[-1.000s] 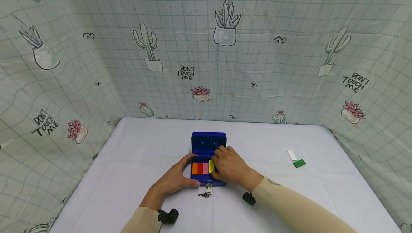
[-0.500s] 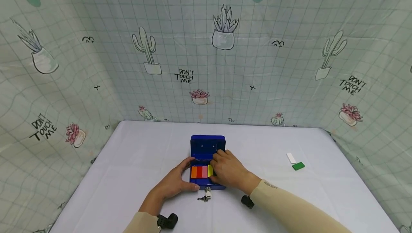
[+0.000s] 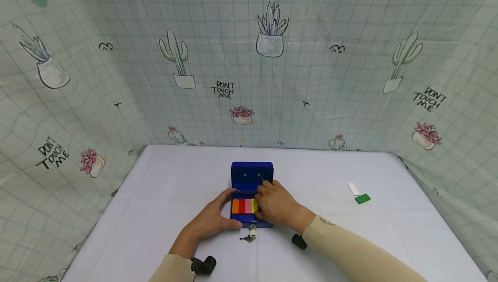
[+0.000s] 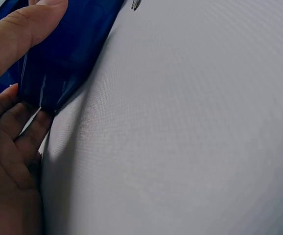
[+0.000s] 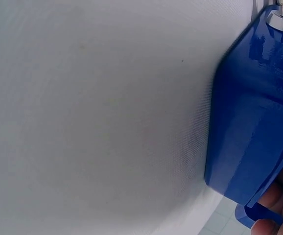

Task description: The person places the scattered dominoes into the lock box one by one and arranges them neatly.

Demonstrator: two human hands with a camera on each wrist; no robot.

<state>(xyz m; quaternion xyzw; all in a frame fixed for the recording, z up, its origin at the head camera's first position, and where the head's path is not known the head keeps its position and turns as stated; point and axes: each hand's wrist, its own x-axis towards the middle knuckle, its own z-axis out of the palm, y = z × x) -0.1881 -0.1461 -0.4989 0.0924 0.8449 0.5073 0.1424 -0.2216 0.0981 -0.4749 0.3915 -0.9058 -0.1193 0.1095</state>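
A blue metal cash box (image 3: 252, 166) stands with its lid raised. Orange (image 3: 235, 206), red (image 3: 242, 206), pink (image 3: 248, 206) and yellow (image 3: 254, 205) blocks lie side by side in it. My left hand (image 3: 210, 218) holds the box's left end, thumb at the front edge and fingers toward the back. In the left wrist view, the fingers reach the corner of the box (image 4: 65, 54). My right hand (image 3: 277, 204) is over the right part of the box, fingers curled, pinching the yellow block. It hides the box's right interior; the right wrist view shows only the box's outside (image 5: 254, 112).
Keys (image 3: 247, 239) hang from the lock at the box's front. A white block (image 3: 353, 189) and a green block (image 3: 362, 199) lie at the right on the white tabletop (image 3: 186, 178). A patterned curtain (image 3: 202, 117) rises behind and at the sides.
The yellow block has shifted left, closing its gap with the pink block. My right hand has moved slightly left with it. My left hand keeps its place on the box.
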